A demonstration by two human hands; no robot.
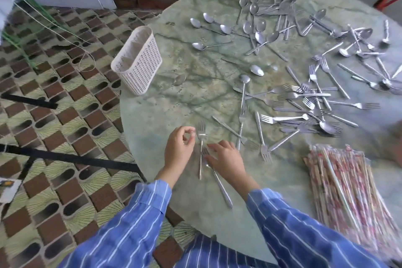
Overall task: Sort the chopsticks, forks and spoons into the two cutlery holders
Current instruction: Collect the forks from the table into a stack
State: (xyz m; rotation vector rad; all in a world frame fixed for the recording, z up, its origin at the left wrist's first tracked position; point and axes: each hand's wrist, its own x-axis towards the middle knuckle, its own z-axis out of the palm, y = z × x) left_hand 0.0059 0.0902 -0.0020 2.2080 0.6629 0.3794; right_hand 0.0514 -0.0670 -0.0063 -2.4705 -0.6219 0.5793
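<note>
Ideally, gather both forks together before lifting: the left hand (178,150) curls thumb and forefinger beside one fork (201,137), grip unclear; the right hand (227,160) rests flat-fingered over the second fork (219,185); the holder (139,61) stands well apart.

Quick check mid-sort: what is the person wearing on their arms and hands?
The left sleeve and right sleeve are long, loose, blue with thin white stripes, ending in cuffs at the wrists. The left hand and right hand are bare: no gloves, rings or watch visible.

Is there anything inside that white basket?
Only its dividers show inside the white basket; no cutlery pokes above the rim. Its bottom is hidden by the wall.
</note>
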